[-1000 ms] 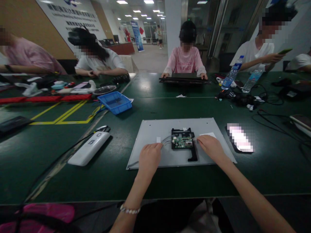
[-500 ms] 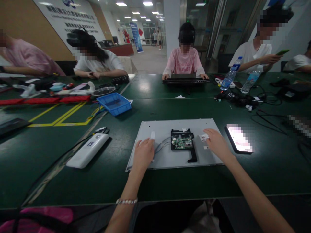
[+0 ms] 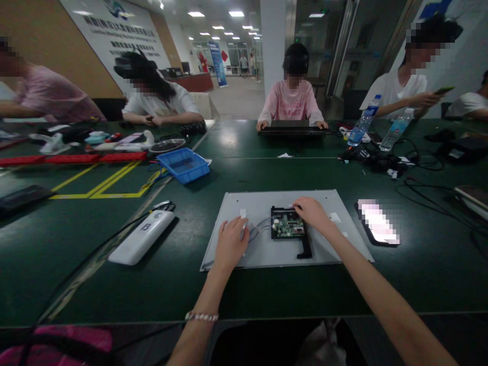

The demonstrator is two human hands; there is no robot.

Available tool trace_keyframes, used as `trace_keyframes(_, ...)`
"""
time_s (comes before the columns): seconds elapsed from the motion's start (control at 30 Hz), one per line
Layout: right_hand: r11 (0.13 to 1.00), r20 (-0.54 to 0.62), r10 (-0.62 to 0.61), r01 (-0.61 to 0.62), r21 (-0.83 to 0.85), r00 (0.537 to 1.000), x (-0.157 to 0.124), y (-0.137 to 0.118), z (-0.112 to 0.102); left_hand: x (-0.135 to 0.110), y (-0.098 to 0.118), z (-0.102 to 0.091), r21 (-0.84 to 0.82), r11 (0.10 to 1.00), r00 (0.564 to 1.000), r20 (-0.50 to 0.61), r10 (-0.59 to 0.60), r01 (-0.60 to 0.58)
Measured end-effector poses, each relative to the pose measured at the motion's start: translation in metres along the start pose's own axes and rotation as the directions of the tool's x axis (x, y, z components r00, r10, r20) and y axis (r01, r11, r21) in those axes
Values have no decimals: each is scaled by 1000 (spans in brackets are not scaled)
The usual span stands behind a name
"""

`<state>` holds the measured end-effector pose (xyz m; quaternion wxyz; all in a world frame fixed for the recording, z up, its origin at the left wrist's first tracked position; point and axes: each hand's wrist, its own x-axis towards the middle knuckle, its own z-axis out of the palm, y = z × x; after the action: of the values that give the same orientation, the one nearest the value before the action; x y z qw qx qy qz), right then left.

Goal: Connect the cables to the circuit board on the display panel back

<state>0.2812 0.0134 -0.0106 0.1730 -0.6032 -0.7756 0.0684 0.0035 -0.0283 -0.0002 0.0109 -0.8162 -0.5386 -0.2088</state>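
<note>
A flat grey metal panel lies on the table in front of me. On it sits a black plastic frame around a green circuit board, with grey cables leading left from it. My left hand rests over the panel's left side, fingers slightly apart, by the cables and a strip of white tape. At the frame's upper right corner, my right hand has its fingertips drawn together. They hide whatever is between them.
A white power bank lies to the left, a lit phone to the right. Farther off are a blue basket, water bottles and tangled black cables. People sit across the table.
My right hand has moved left from the labels on the panel's right side to the frame's upper right corner. My left hand stays near the cables. The view has shifted slightly.
</note>
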Motion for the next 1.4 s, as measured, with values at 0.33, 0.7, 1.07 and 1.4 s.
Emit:
trace_keyframes(0.33, 986, -154, 102, -120, -115, 983, -27, 37, -17, 0, -1, 1, -27, 999, 999, -33, 19, -20)
trace_keyframes(0.7, 975, -231, 162, -119, 187, 959, -45, 59, -3, 24, 33, -11, -235, 965, 993, -1, 121, -118)
trace_keyframes(1.07, 969, -201, 170, -126, 215, 965, -45, 54, 0, 80, 37, 16, -443, 875, 869, 333, 365, -198)
trace_keyframes(1.4, 973, -184, 185, -153, 173, 965, -44, 38, -3, 66, 31, 11, -451, 874, 832, 405, 380, -180)
